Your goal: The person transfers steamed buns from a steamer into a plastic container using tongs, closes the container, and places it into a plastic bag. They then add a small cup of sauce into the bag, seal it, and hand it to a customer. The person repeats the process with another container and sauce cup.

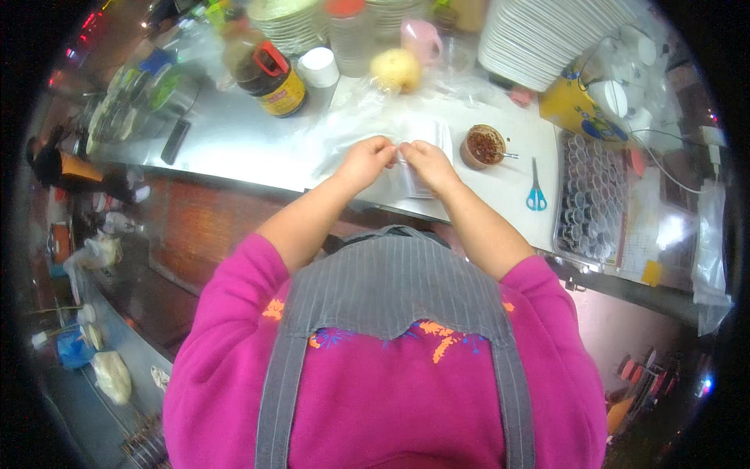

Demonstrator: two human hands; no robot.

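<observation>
Both my hands meet above the counter's front edge, their fingertips pinching thin clear plastic, seemingly a bag. My left hand (369,159) comes in from the left and my right hand (426,164) from the right, thumbs close together. The clear plastic (357,117) spreads behind and below them; a white rectangular stack (436,132), partly covered by my right hand, lies there too. Right of my hands sits a small tub of dark red chopped sauce (481,145) with a spoon in it. Blue-handled scissors (535,196) lie farther right, blades pointing away from me.
At the back stand a large sauce bottle (266,79), a jar with a red lid (350,41), a yellow round fruit (396,70), a pink mug (420,41) and stacked white trays (545,38). A tray of small lidded cups (589,199) is at right, a dark bar-shaped object (175,142) at left.
</observation>
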